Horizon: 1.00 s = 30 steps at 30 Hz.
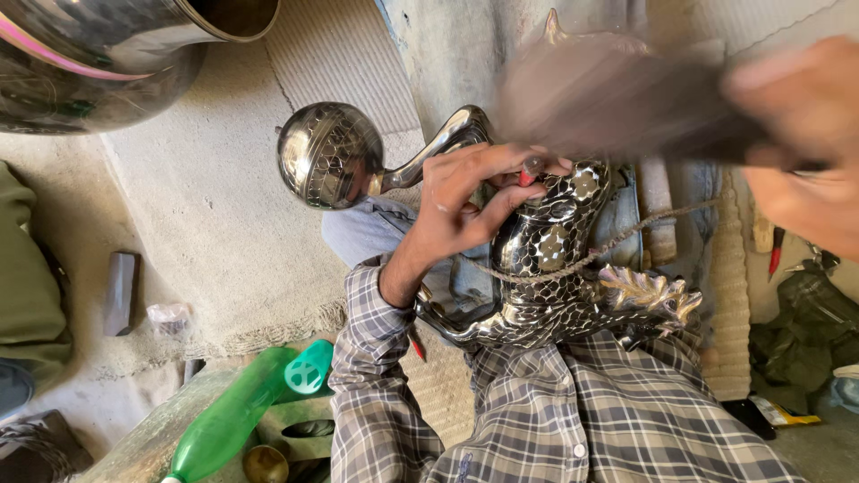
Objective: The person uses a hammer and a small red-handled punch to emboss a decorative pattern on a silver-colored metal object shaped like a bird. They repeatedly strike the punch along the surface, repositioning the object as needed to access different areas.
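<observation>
Two bare hands are seen over a lap covered by a grey and white plaid shirt (pixel 573 420). A dark, polished metal figure engraved with scale and flower patterns (pixel 546 268) is laid across the lap, its leaf-shaped silver fin (pixel 649 295) pointing toward the right. A twisted brown cord (pixel 617 240) is stretched across the figure's body. The left hand (pixel 470 201) is curled over the upper part of the figure, and a small red-tipped tool (pixel 528 172) is pinched between its thumb and fingertips, pressed against the metal. From the figure a curved silver neck is run up to an engraved round metal ball (pixel 329 154), which is held out over the pale concrete floor (pixel 215 206).

The right hand (pixel 805 134) is seen at the upper right, blurred in motion, closed around the dark handle of a blurred grey tool (pixel 608 94); how tightly the fingers are shut cannot be told.

Lower left, a green plastic bottle (pixel 233 416) is laid on its side. Farther off, a large shiny steel pot (pixel 107 54) is seen in the top left corner.
</observation>
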Motion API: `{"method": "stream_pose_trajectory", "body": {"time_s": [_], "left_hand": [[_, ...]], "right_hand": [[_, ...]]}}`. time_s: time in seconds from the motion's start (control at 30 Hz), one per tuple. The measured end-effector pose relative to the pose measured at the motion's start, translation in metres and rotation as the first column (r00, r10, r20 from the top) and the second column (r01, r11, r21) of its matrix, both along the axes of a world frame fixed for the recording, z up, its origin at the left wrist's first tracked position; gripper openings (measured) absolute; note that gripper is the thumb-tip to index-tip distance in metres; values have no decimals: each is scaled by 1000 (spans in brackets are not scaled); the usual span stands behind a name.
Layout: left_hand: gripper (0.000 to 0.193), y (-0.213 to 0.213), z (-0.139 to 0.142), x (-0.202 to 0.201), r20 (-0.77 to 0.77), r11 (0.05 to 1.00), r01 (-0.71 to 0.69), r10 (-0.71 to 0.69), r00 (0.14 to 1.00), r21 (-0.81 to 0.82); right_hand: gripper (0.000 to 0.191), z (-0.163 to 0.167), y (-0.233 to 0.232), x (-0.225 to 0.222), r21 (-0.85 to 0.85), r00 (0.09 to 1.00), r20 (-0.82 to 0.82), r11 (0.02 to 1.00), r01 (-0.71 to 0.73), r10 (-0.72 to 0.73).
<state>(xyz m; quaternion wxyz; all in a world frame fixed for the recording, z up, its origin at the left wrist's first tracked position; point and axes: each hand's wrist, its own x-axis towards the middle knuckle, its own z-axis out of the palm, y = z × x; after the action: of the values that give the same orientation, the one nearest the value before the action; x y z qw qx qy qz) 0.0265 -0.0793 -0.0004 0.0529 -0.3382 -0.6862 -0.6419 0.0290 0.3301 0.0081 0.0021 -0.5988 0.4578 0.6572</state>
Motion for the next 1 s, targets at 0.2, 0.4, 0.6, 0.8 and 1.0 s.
{"method": "stream_pose_trajectory", "body": {"time_s": [0.2, 0.4, 0.6, 0.8, 1.0], "left_hand": [[42, 4, 1, -2, 50, 998, 22, -25, 998, 60], [42, 0, 1, 1, 72, 1000, 6, -8, 997, 31], [38, -3, -6, -1, 31, 999, -33, 34, 999, -33], [33, -5, -8, -2, 21, 999, -30, 31, 999, -21], [33, -6, -16, -1, -1, 994, -66, 66, 998, -90]], "right_hand": [[59, 92, -43, -31, -515, 576, 756, 261, 816, -310], [68, 115, -109, -21, -240, 337, 896, -323, 915, 290], [73, 110, -100, -25, -418, 425, 905, -196, 887, -9], [79, 104, -96, -27, -563, 560, 826, -68, 824, -61], [79, 101, -96, -26, -565, 567, 824, -100, 819, -13]]}}
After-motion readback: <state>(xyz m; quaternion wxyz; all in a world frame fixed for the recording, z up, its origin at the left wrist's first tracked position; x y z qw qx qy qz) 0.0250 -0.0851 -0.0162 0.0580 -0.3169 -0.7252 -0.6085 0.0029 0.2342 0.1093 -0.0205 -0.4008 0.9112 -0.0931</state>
